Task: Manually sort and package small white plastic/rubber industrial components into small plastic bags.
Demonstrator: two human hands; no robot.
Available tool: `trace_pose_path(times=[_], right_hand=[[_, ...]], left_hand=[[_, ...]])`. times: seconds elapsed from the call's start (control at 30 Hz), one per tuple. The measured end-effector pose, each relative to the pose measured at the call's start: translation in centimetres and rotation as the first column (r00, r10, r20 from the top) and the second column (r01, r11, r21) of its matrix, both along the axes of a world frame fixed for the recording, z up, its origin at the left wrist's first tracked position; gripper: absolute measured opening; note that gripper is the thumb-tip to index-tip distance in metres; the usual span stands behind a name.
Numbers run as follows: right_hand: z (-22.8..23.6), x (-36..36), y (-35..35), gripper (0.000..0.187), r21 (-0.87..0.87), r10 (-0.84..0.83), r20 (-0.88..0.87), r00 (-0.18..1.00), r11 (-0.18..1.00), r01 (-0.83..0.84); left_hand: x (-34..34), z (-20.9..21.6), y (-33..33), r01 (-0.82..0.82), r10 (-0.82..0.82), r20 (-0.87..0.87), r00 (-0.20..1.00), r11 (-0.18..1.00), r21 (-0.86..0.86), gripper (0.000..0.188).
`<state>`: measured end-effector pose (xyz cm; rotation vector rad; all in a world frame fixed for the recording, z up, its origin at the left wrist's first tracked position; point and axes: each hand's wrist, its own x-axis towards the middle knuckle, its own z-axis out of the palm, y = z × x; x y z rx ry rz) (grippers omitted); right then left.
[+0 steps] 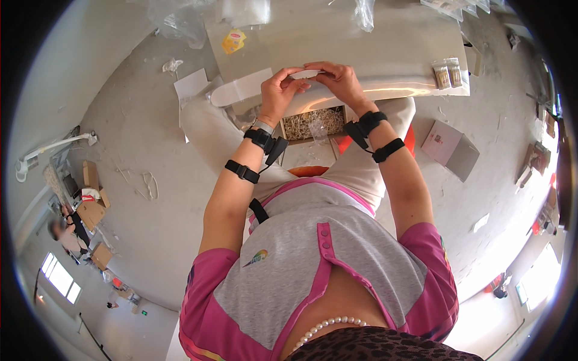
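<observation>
My left hand [282, 91] and my right hand [339, 81] meet over the near edge of the metal-topped table [337, 42]. Between their curled fingers is a small white, flat piece [306, 74], pinched from both sides; its exact kind is too small to make out. Beneath my hands, close to my lap, sits an open box [344, 114] filled with many small, straw-coloured pieces [301, 125]. A crumpled clear plastic bag [318, 129] lies on those pieces. White sheet material [241, 89] with a rounded end rests by the table edge, left of my left hand.
Two small clear packets with brownish contents [447, 73] lie at the table's right end. A yellow packet [233, 41] and clear plastic bags [180, 21] are toward the far left. On the floor at right stands a grey carton [448, 149]. Another person [73, 234] is far off at left.
</observation>
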<state>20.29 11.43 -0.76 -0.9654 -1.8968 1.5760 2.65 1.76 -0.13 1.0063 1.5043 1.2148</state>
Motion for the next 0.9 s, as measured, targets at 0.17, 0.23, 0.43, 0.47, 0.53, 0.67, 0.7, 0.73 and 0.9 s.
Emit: trace_pose_path(times=[0.17, 0.23, 0.43, 0.47, 0.53, 0.67, 0.7, 0.73, 0.9], right_hand=[[0.4, -0.2, -0.2, 0.030, 0.011, -0.001, 0.014, 1.000, 1.000, 0.001], [0.4, -0.4, -0.1, 0.028, -0.023, -0.002, 0.003, 1.000, 1.000, 0.002], [1.5, 0.4, 0.1, 0.029, -0.224, 0.055, -0.010, 0.998, 0.973, -0.056], [2.7, 0.2, -0.2, 0.033, -0.321, 0.094, -0.033, 0.995, 0.942, -0.099], [4.6, 0.3, -0.9, 0.037, -0.426, 0.025, -0.134, 0.991, 0.901, -0.081], [6.0, 0.3, -2.8, 0.043, -0.681, -0.168, -0.340, 0.925, 0.722, -0.119], [6.3, 0.2, -3.1, 0.043, -0.678, -0.176, -0.349, 0.921, 0.725, -0.119], [6.7, 0.1, -3.4, 0.043, -0.735, -0.207, -0.367, 0.907, 0.662, -0.146], [7.7, 0.0, -4.8, 0.037, -0.834, -0.313, -0.421, 0.851, 0.502, -0.228]], left_hand=[[-0.3, -0.4, -0.5, -0.004, 0.005, 0.032, 0.999, 1.000, -0.009, 0.026], [-0.7, -0.4, -0.4, 0.006, -0.013, -0.139, 0.990, 0.999, -0.052, 0.028], [-2.0, 3.2, 0.3, 0.094, -0.098, -0.192, 0.977, 0.995, -0.031, 0.036], [-2.3, 3.9, 0.2, 0.107, -0.111, -0.198, 0.974, 0.994, -0.034, 0.036], [-2.2, 6.1, 0.2, 0.113, -0.080, 0.179, 0.981, 0.976, -0.183, 0.045], [-0.9, 10.5, 0.2, 0.058, 0.074, 0.376, 0.924, 0.943, -0.328, 0.060], [-1.0, 10.7, 0.0, 0.064, 0.064, 0.367, 0.928, 0.944, -0.325, 0.060], [-1.1, 10.8, -0.2, 0.076, 0.075, 0.393, 0.917, 0.932, -0.353, 0.058], [-0.2, 12.9, -0.8, 0.070, 0.122, 0.441, 0.889, 0.916, -0.395, 0.049]])
